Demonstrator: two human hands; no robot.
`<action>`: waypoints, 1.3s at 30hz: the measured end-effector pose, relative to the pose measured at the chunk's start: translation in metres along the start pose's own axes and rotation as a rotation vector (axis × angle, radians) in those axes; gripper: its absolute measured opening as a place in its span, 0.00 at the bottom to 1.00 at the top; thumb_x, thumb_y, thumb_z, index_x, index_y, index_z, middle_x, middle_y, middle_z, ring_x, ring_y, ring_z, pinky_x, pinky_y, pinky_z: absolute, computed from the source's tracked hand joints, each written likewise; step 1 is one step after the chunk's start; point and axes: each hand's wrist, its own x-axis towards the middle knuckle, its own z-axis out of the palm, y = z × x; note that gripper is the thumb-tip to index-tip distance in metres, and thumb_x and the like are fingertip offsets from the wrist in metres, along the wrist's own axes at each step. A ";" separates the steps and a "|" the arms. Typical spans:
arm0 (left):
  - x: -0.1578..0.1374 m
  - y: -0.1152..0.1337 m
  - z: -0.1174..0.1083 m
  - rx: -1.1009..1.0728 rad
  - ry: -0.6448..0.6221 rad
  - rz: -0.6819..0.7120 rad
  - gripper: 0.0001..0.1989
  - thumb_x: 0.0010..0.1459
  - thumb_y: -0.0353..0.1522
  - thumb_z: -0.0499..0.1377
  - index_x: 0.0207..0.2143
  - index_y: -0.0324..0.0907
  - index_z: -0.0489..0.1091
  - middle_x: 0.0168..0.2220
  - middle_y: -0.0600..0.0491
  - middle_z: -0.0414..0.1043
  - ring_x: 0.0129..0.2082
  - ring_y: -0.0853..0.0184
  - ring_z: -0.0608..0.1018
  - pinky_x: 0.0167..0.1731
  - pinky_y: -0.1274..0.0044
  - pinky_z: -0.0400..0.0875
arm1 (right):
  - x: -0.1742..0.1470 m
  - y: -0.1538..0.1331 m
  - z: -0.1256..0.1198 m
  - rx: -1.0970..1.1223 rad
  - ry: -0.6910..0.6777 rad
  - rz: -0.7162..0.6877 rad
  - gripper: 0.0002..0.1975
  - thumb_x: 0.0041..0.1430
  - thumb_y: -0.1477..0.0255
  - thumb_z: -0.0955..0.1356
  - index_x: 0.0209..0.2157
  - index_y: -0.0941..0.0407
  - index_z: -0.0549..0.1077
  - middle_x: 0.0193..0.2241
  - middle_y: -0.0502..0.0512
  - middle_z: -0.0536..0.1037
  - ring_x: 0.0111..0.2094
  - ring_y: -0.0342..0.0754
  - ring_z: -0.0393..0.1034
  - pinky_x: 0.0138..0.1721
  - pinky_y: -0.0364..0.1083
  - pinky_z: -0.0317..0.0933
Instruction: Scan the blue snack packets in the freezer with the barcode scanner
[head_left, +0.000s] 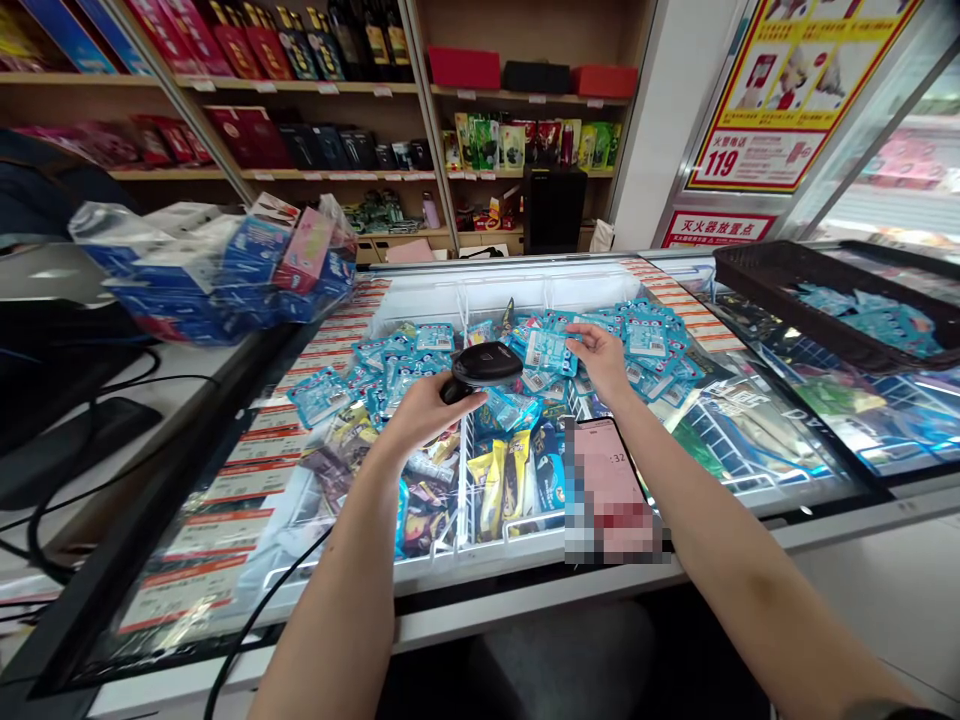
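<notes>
My left hand (427,410) is wrapped round the handle of a black barcode scanner (486,362), whose head points to the right. Between the thumb and fingers of my right hand (601,362) is the edge of a small blue packet (546,352) with a white printed label. Many similar blue packets lie in loose piles on the freezer's glass top, to the left (412,375) and to the right (651,335). Below my right wrist, a phone (611,460) with a lit pink screen lies near the front edge, partly blurred out.
Under the glass, the chest freezer (450,585) holds wire baskets of wrapped ice creams (504,475). A brown tray (795,320) with blue packets stands right. Bagged boxes (225,260) sit at left, near black cables (45,530). Stocked shelves (315,88) line the back.
</notes>
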 end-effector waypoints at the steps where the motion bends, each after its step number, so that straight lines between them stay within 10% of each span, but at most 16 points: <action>1: 0.000 0.000 0.001 0.015 -0.002 0.000 0.23 0.50 0.51 0.63 0.35 0.40 0.70 0.19 0.55 0.69 0.18 0.66 0.73 0.18 0.77 0.63 | 0.000 0.000 0.000 -0.010 0.002 0.002 0.16 0.51 0.63 0.72 0.41 0.55 0.76 0.37 0.55 0.81 0.36 0.52 0.74 0.38 0.51 0.67; 17: 0.000 0.003 0.002 0.051 -0.020 -0.004 0.23 0.50 0.51 0.62 0.34 0.41 0.71 0.19 0.54 0.70 0.19 0.65 0.74 0.19 0.77 0.64 | 0.000 0.002 -0.001 -0.051 0.023 -0.016 0.15 0.52 0.64 0.70 0.41 0.55 0.77 0.27 0.51 0.76 0.26 0.47 0.67 0.29 0.46 0.63; 23: 0.003 -0.007 -0.004 -0.059 0.175 -0.035 0.20 0.48 0.48 0.64 0.33 0.40 0.71 0.18 0.55 0.68 0.17 0.67 0.72 0.17 0.78 0.62 | 0.004 0.005 -0.008 -0.116 0.093 -0.042 0.16 0.53 0.64 0.69 0.43 0.55 0.77 0.25 0.49 0.74 0.23 0.45 0.63 0.26 0.45 0.60; 33: 0.015 -0.043 -0.028 -0.317 0.636 -0.126 0.18 0.45 0.45 0.65 0.28 0.40 0.69 0.21 0.55 0.68 0.14 0.71 0.69 0.15 0.78 0.63 | 0.005 0.001 -0.022 -0.758 0.239 -0.238 0.11 0.57 0.76 0.65 0.40 0.57 0.77 0.46 0.63 0.76 0.49 0.57 0.67 0.55 0.57 0.58; 39: 0.013 -0.050 -0.034 -0.365 0.670 -0.198 0.19 0.45 0.46 0.64 0.29 0.40 0.69 0.22 0.55 0.69 0.15 0.71 0.69 0.14 0.78 0.63 | 0.010 -0.027 0.020 -0.896 -0.106 -0.268 0.16 0.63 0.74 0.63 0.49 0.58 0.76 0.51 0.63 0.75 0.55 0.59 0.64 0.59 0.57 0.54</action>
